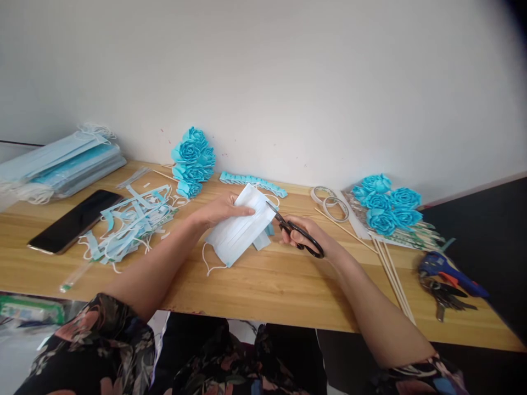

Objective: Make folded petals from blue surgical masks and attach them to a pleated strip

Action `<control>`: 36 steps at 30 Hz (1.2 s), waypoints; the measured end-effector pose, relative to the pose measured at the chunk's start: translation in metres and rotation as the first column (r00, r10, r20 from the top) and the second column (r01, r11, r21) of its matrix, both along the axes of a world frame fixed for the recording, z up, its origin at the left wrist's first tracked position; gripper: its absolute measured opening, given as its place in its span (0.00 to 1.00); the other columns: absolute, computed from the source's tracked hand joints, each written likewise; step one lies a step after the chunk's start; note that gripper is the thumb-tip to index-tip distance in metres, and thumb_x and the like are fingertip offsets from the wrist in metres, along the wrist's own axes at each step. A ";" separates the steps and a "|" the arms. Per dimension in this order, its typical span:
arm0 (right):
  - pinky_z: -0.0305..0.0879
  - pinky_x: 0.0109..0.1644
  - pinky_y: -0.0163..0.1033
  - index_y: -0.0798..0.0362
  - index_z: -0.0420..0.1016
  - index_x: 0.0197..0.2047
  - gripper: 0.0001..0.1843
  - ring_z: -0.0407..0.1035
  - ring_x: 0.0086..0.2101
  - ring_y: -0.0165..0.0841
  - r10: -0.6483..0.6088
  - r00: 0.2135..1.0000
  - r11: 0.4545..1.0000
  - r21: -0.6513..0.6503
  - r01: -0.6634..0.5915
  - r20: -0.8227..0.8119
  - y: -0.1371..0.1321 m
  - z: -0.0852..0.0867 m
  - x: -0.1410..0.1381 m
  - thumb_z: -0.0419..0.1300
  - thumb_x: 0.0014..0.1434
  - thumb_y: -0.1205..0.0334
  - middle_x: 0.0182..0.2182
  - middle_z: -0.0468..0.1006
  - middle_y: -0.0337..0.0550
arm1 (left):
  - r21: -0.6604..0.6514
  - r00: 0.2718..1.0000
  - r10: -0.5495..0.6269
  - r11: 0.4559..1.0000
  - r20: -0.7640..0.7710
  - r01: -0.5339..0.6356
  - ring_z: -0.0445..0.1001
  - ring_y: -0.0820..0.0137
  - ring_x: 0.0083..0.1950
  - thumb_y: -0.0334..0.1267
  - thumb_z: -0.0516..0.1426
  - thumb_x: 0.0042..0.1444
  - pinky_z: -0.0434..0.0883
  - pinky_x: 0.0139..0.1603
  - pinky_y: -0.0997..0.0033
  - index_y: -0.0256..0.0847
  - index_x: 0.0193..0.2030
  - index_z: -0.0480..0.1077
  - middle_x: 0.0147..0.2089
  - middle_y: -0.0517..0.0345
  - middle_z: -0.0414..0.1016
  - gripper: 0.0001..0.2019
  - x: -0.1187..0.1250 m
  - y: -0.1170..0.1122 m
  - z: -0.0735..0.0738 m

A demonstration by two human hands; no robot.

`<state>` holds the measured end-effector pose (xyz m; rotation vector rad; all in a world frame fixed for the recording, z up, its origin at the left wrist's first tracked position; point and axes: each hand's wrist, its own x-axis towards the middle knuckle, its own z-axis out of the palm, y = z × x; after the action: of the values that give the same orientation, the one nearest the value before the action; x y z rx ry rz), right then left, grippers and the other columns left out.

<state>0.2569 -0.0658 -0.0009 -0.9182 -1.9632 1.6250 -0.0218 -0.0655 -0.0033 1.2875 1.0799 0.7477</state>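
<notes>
A light blue pleated face mask (236, 233) is pinched between the thumb and fingers of my left hand (226, 209), tilted over the middle of the table. One white ear loop hangs from its lower left corner. My right hand (302, 230) grips black-handled scissors (307, 240), whose blades point up and left at the mask's right edge. Whether the blades touch the mask I cannot tell. Beneath the mask, light blue cut pieces (262, 240) partly show on the wood. Behind it lies a row of folded blue strips (253, 182).
Left on the wooden table (247, 291) are a mask stack (78, 162), a phone (74, 222) and a scrap pile (132, 222). Blue paper-like roses (192, 159) stand behind. To the right are tape rolls (335, 207), more roses (387, 204), sticks (393, 274), a blue glue gun (448, 271) and keys (444, 299).
</notes>
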 end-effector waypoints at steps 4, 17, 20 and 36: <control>0.68 0.34 0.37 0.58 0.72 0.55 0.34 0.62 0.25 0.28 -0.002 1.000 1.000 0.022 0.001 0.002 0.001 -0.004 0.001 0.64 0.54 0.41 0.27 0.70 0.39 | 0.002 1.000 -0.001 1.000 -0.025 0.001 0.73 0.69 0.29 0.54 0.69 0.42 0.67 0.28 0.73 0.33 0.36 0.77 0.34 0.50 0.79 0.24 0.001 0.000 0.000; 0.72 0.35 0.40 0.58 0.73 0.54 0.36 0.60 0.22 0.25 -0.009 1.000 0.999 -0.036 0.009 -0.008 0.001 -0.003 0.002 0.64 0.53 0.37 0.26 0.73 0.40 | 0.011 1.000 -0.009 1.000 -0.023 0.010 0.75 0.67 0.31 0.54 0.69 0.42 0.68 0.29 0.72 0.33 0.37 0.77 0.36 0.48 0.80 0.24 -0.003 0.002 0.001; 0.71 0.35 0.39 0.58 0.73 0.53 0.36 0.60 0.22 0.25 0.003 1.000 1.000 -0.025 -0.004 -0.013 0.001 -0.004 0.001 0.64 0.53 0.36 0.27 0.72 0.40 | 0.032 0.998 -0.056 0.998 -0.039 0.057 0.75 0.67 0.31 0.54 0.68 0.44 0.69 0.30 0.73 0.33 0.39 0.78 0.37 0.48 0.80 0.25 -0.002 0.002 0.001; 0.56 0.22 0.32 0.58 0.77 0.46 0.35 0.58 0.18 0.24 -0.079 0.997 0.996 -0.029 0.080 0.016 0.002 -0.012 -0.004 0.65 0.48 0.35 0.21 0.70 0.37 | 0.042 0.994 -0.090 0.995 -0.055 0.092 0.75 0.66 0.32 0.56 0.66 0.47 0.68 0.30 0.73 0.34 0.40 0.78 0.37 0.49 0.80 0.25 0.002 -0.002 0.002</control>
<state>0.2527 -0.0638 -0.0130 -1.0092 -1.8917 1.6114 -0.0200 -0.0671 -0.0009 1.3921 1.0442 0.6756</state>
